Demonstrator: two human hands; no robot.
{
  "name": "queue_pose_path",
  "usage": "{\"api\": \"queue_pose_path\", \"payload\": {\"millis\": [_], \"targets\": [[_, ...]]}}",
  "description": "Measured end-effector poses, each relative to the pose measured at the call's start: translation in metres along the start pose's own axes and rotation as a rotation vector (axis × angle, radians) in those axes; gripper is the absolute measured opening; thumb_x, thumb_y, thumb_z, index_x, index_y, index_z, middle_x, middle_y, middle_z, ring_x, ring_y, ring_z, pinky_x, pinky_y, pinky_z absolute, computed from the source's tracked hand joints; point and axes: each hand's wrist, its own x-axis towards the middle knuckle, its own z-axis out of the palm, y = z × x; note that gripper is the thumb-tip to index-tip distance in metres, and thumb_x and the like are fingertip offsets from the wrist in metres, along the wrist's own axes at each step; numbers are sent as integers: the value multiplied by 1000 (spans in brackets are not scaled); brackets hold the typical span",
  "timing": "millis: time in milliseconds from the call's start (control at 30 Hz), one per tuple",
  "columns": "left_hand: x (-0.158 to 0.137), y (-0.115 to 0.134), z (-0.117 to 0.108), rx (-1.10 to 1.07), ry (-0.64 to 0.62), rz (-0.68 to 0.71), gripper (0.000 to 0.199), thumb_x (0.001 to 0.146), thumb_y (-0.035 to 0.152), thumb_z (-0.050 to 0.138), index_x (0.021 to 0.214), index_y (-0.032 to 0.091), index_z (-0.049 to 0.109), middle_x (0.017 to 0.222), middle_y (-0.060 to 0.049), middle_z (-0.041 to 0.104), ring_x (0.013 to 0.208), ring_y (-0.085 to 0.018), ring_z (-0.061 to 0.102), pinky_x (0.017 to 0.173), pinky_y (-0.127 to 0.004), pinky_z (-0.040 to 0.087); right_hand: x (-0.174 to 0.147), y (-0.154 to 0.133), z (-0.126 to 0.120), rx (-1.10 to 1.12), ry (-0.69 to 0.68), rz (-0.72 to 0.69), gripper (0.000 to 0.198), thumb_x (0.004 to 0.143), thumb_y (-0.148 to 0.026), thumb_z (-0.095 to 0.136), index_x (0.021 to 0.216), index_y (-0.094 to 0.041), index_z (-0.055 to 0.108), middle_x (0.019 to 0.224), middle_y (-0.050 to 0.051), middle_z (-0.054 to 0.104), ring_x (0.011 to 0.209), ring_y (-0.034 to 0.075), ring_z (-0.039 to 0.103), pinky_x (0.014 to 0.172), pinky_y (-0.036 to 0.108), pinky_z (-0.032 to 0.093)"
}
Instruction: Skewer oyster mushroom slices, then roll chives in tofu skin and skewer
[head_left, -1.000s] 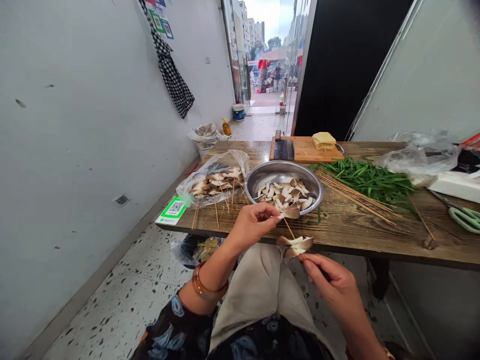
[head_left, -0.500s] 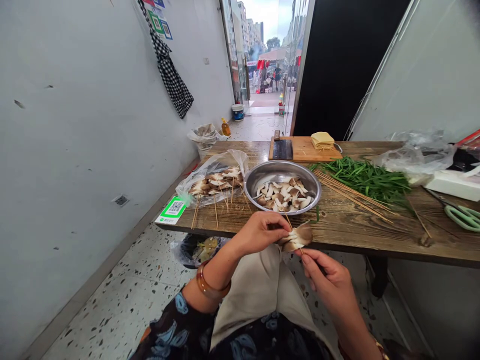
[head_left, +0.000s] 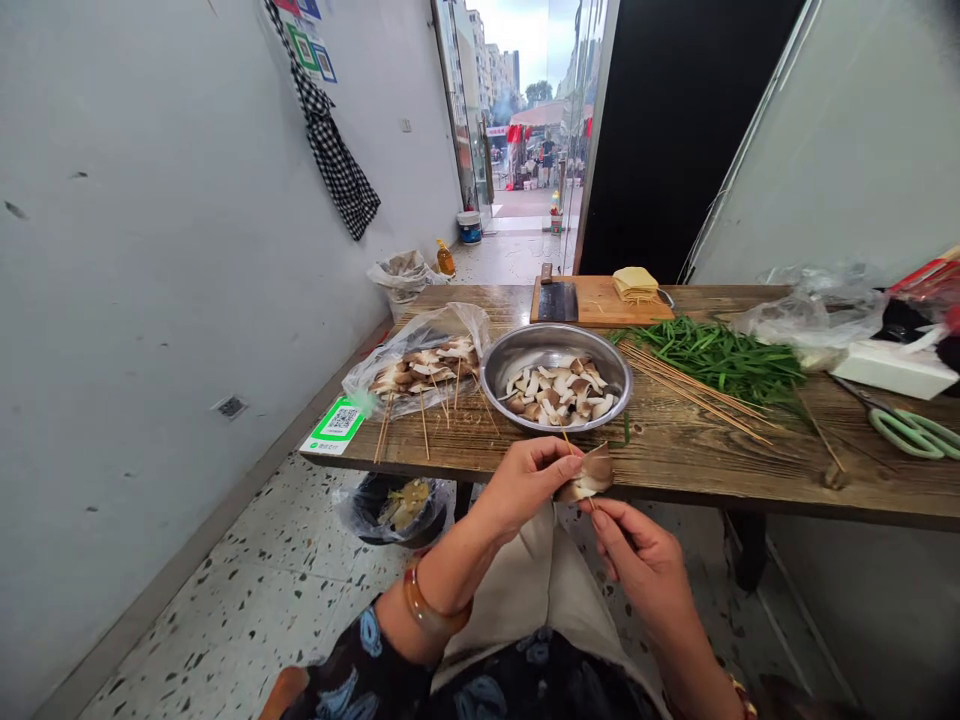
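My left hand (head_left: 531,478) is closed on brown-and-white mushroom pieces (head_left: 588,474), thumb and fingers pinching them. A thin wooden skewer (head_left: 566,438) runs through the pieces, one end showing above my left fingers. Below the mushrooms, my right hand (head_left: 636,545) is closed round the other end of the skewer. Both hands are just off the front edge of the table, over my lap. Beyond them stands a steel bowl (head_left: 491,398) with many cut mushrooms (head_left: 559,390) in it. To its left, skewered mushrooms (head_left: 427,366) lie on a clear plastic bag (head_left: 466,318), sticks pointing toward me.
On the wooden table (head_left: 675,455), loose skewers (head_left: 697,395) lie beside green chives (head_left: 720,355). A cleaver (head_left: 556,300) and stacked tofu sheets (head_left: 634,283) rest on a cutting board (head_left: 596,312). Green-handled scissors (head_left: 911,432) lie right. A lined bin (head_left: 367,520) stands below the left edge.
The view has shifted slightly, so the table and things on it appear a little further left. Both hands keep their grip on the mushrooms and skewer; the mushroom pieces look slightly turned.
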Motion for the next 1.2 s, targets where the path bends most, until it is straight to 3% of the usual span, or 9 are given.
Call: {"api": "queue_pose_path", "payload": {"millis": [133,333,500,600,700,767,933,1067,1200], "targets": [[0,-4,4,-53,98,-20,27,69,38,73,76,12,69,68,0,60,62,-9,47,61,-21,34,0,-3,0,-134,43,-142,28,82,-40,60,91,-18,76,57,1,62,48,13,57,45,23,47],[2,-12,11,-90,152,-55,30,67,40,75,68,12,65,59,2,54,54,-6,41,54,-20,29,3,1,0,-213,149,-317,22,82,-33,60,90,-23,78,91,8,76,83,23,71,78,36,56],[6,4,6,90,46,14,29,72,40,70,82,13,70,71,-2,64,62,-10,52,59,-22,38,6,0,-9,-162,115,-239,24,82,-37,60,90,-22,77,71,5,72,67,20,67,59,29,54],[20,21,-9,289,125,167,30,80,37,61,98,16,69,85,-6,69,70,-14,60,67,-26,45,8,2,-17,-92,157,-136,29,82,-41,60,95,-20,76,57,1,62,48,13,55,43,23,43],[45,32,-27,659,213,343,22,84,28,55,94,17,70,85,-6,69,74,-16,61,71,-27,46,11,6,-24,26,195,-55,35,82,-43,61,102,-17,74,53,-3,53,41,9,42,37,21,34],[65,35,-36,933,164,390,19,82,22,55,91,18,71,84,-7,68,77,-17,60,74,-29,45,11,8,-26,84,196,-18,38,82,-44,61,104,-16,72,53,-4,49,41,8,38,37,20,31],[99,35,-44,1288,-44,361,20,73,10,56,80,19,73,83,-7,68,81,-21,59,83,-33,42,10,8,-30,104,176,1,37,80,-44,63,102,-16,73,56,-4,51,43,8,39,39,20,32],[109,31,-45,1308,-129,265,21,65,8,57,72,20,72,74,-3,67,72,-17,57,74,-27,42,9,6,-33,92,183,1,39,80,-45,62,103,-16,74,56,-3,53,42,8,40,39,21,34],[108,31,-47,1267,-116,234,16,64,9,55,61,19,67,63,0,63,62,-14,53,63,-24,39,9,6,-36,87,188,-19,37,80,-46,62,99,-16,75,55,-3,51,42,8,39,39,20,33]]}}
